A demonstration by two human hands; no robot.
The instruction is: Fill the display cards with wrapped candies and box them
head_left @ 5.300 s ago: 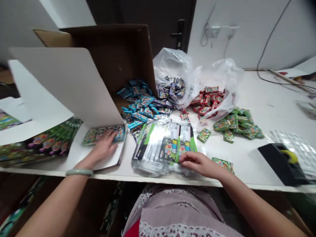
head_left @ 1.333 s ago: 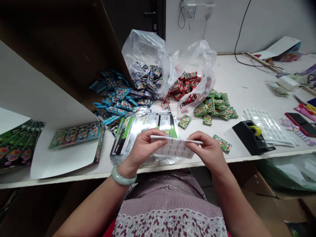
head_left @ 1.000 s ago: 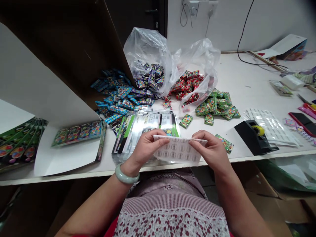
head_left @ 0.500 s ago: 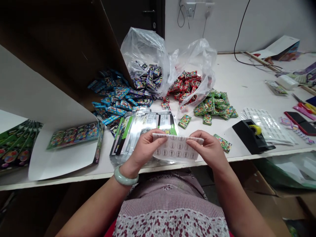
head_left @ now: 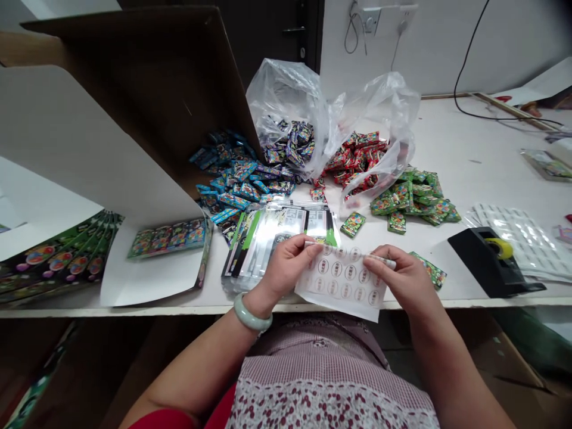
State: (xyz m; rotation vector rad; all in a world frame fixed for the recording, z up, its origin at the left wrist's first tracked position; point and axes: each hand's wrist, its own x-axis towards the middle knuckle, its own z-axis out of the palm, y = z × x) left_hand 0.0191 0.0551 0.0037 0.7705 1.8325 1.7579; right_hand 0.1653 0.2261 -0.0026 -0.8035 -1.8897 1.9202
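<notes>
Between my hands is a white sticker sheet [head_left: 337, 280] with rows of round printed labels, tilted over the table's front edge. My left hand [head_left: 288, 265] pinches its upper left corner between thumb and fingers. At the upper right, my right hand [head_left: 400, 271] grips the same sheet, whose top edge looks folded or curled back. Under and behind my left hand lies a stack of clear printed plastic bags [head_left: 272, 232] in green, black and white. Single green packets lie close by: one green packet [head_left: 353, 224] behind the sheet, others partly hidden behind my right hand.
Piles of blue packets [head_left: 239, 179], red packets [head_left: 357, 158] and green packets [head_left: 413, 199] lie behind, some inside clear bags [head_left: 290, 83]. An open carton [head_left: 147, 77] stands left beside a display box [head_left: 156, 280]. A black tape dispenser [head_left: 487, 262] sits right, near more sticker sheets [head_left: 513, 232].
The sticker sheet has tipped so its printed face shows more, its lower edge hanging past the table edge. Both hands keep hold of it. The whole view has shifted, so things appear further right.
</notes>
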